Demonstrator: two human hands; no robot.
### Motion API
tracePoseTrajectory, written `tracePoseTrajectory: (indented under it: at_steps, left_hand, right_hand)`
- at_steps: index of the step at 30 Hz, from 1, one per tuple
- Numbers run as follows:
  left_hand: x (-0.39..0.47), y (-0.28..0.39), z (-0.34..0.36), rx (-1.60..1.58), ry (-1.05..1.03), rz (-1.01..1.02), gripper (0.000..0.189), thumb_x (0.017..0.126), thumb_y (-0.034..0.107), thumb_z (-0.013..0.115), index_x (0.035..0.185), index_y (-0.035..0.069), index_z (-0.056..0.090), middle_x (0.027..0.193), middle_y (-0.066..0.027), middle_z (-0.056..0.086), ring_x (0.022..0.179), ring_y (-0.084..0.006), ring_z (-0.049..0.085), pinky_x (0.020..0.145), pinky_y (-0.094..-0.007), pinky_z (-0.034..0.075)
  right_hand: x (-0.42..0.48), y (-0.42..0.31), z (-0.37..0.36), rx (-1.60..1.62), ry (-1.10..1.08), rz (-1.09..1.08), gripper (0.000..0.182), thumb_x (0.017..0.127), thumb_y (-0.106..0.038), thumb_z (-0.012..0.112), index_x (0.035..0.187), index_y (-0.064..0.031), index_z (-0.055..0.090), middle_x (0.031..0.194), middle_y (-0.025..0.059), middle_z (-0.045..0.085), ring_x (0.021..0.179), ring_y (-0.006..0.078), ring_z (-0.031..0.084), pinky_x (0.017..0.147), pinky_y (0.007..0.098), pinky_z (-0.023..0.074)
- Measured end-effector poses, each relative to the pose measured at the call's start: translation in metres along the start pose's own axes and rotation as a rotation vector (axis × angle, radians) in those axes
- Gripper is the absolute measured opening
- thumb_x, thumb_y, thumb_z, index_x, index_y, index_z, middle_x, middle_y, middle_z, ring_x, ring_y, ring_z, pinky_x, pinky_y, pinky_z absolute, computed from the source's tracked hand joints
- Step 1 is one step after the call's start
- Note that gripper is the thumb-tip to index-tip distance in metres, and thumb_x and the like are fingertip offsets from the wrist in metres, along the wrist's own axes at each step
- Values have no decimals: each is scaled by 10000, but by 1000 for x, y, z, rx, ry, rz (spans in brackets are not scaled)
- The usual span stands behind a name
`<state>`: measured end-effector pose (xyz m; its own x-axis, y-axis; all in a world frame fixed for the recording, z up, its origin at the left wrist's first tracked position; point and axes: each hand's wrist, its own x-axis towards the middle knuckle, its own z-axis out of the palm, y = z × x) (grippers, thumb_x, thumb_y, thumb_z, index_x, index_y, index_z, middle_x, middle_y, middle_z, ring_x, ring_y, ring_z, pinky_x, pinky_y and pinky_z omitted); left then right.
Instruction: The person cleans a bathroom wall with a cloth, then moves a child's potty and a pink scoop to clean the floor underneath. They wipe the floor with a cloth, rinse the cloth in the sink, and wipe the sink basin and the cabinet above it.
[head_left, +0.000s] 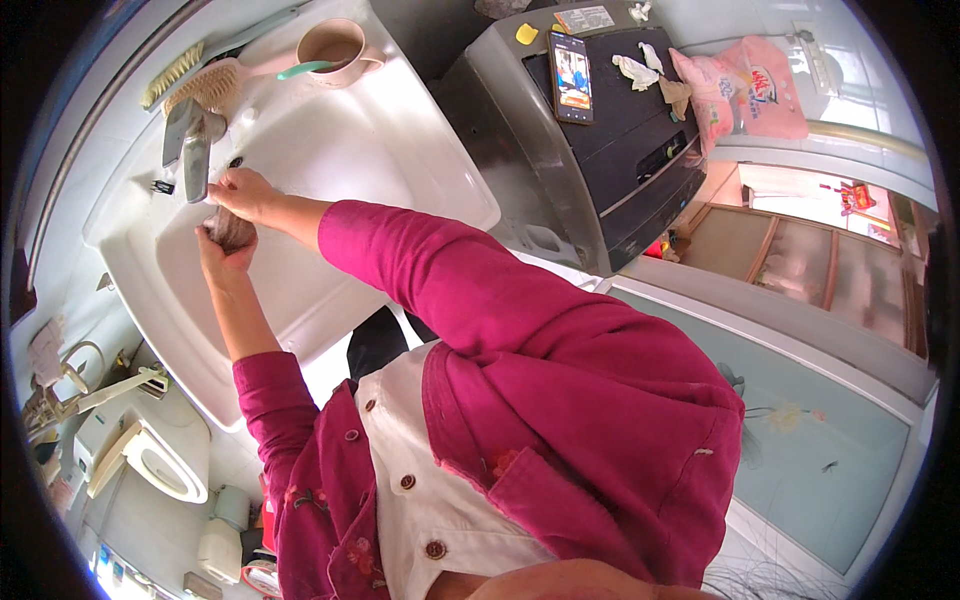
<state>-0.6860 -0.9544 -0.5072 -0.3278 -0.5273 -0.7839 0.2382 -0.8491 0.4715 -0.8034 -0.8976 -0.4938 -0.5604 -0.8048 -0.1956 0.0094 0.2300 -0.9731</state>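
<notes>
Over the white washbasin, my left hand is cupped around a wet, brownish, partly see-through thing; its kind is unclear. My right hand is just above, at the upper end of that thing, fingers bent together beside the tip of the metal faucet. Whether the right fingers grip anything is hidden. Behind the faucet lie a pink hairbrush and a pale-bristled scrubbing brush. A pink mug with a green-handled utensil in it stands on the basin's far rim.
A dark top-loading washing machine stands right of the basin, with a lit smartphone, crumpled tissues and a pink plastic package on or beside it. A small black clip lies by the faucet. A toilet is at lower left.
</notes>
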Motion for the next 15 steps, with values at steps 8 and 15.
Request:
tracePoseTrajectory:
  at_steps: [8,15]
  left_hand:
    - [-31,4,7,-88,-160,-41,381,978,414,530,1246,144,535,1257,-55,586,1210,-235,518,997,-492,395]
    - [-50,-15,19,-103,-381,-143,378,939,297,642,1244,106,526,1320,-86,542,1231,-220,524,946,-374,456]
  right_hand:
    - [-7,-5,-6,820,-348,318,316,850,-332,714,1039,-88,649,981,37,675,909,166,631,791,339,490]
    - [29,11,-22,202,-410,15,265,776,-171,712,1010,-47,712,881,78,695,827,202,650,763,345,514]
